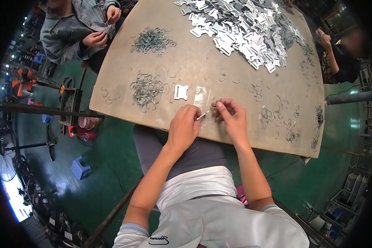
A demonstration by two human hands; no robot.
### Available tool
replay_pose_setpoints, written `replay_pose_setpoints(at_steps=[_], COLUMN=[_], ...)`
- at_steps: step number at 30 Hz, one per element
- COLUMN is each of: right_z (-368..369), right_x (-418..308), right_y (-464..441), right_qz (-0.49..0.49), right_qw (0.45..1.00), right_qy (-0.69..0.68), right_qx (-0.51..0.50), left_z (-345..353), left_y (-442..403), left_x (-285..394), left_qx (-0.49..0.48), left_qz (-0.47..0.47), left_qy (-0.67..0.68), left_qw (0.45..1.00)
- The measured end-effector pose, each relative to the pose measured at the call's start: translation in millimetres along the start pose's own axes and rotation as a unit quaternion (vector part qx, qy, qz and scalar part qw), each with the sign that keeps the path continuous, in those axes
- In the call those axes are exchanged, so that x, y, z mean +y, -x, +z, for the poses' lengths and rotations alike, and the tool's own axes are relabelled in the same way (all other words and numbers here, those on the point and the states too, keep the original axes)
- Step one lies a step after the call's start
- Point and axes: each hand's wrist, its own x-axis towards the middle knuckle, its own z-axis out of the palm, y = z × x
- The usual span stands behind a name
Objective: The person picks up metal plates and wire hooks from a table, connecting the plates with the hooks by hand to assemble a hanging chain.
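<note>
My left hand (184,126) is closed on a thin metal plate (202,116), seen almost edge-on and mostly covered by the fingers. Just to its right, my right hand (232,119) has thumb and forefinger pinched together; whatever they hold is too small to make out. Beyond my left hand a flat silver buckle plate (181,92) with a slot lies on the table. A pile of bent wire hooks (148,91) sits to the left of that plate. A shiny clear strip (201,96) is on the tabletop beyond the gap between my hands.
A big heap of silver buckle plates (246,31) covers the table's (194,62) far side. More wire hooks (153,41) are piled at far left, with loose hooks (279,108) scattered right. Two co-workers' hands (97,39) (324,39) show at the sides. A blue stool (80,167) stands on the floor.
</note>
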Motion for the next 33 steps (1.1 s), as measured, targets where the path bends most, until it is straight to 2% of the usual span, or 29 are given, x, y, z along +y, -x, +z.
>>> replay_pose_setpoints(at_steps=[3, 6, 9, 10, 11, 13, 16, 17, 19, 24, 27, 30, 33], right_z=[11.1, 24.9, 35.0, 34.8, 36.1, 39.9, 39.9, 38.4, 32.7, 19.8, 18.4, 17.6, 18.9], right_x=[-11.4, -20.9, -12.2, -11.6, -12.6, -18.4, -28.0, -28.1, -28.4, -50.6, -57.7, -60.8, -65.3], right_y=[4.8, 12.8, 15.4, 16.2, 17.6, 21.7, 29.8, 28.8, 24.7, 31.3, 36.5, 40.1, 43.7], right_qz=[0.036, 0.018, -0.169, -0.176, -0.184, -0.199, -0.186, -0.197, -0.218, -0.108, -0.094, -0.096, -0.108], right_qw=[0.997, 1.000, 0.976, 0.975, 0.974, 0.973, 0.979, 0.978, 0.975, 0.993, 0.992, 0.991, 0.990], right_qy=[-0.064, -0.004, 0.122, 0.122, 0.114, 0.098, 0.071, 0.059, 0.033, -0.044, -0.046, -0.026, -0.003], right_qx=[0.010, 0.020, 0.056, 0.061, 0.064, 0.071, 0.038, 0.035, 0.030, -0.030, -0.066, -0.087, -0.095], left_z=[-0.5, 4.8, 4.2, 1.4, 0.5, -2.0, -10.5, -12.9, -14.7, -21.9, -24.7, -31.4, -39.9], left_y=[10.4, 21.1, 25.5, 25.3, 26.6, 30.4, 34.5, 34.3, 33.4, 31.3, 28.2, 25.8, 23.7], left_x=[16.1, 25.0, 44.5, 41.8, 46.8, 61.1, 48.8, 47.8, 48.3, 48.4, 45.5, 40.9, 43.9], left_qx=[0.099, 0.098, 0.110, 0.113, 0.117, 0.119, 0.032, 0.008, 0.034, 0.085, 0.071, 0.028, -0.002], left_qz=[0.153, 0.097, 0.107, 0.142, 0.084, -0.034, -0.129, -0.153, -0.147, -0.144, -0.112, -0.075, -0.121], left_qy=[-0.040, 0.039, 0.166, 0.127, 0.249, 0.478, 0.524, 0.538, 0.545, 0.531, 0.529, 0.463, 0.460], left_qw=[0.982, 0.990, 0.974, 0.975, 0.958, 0.870, 0.841, 0.829, 0.825, 0.831, 0.838, 0.883, 0.880])
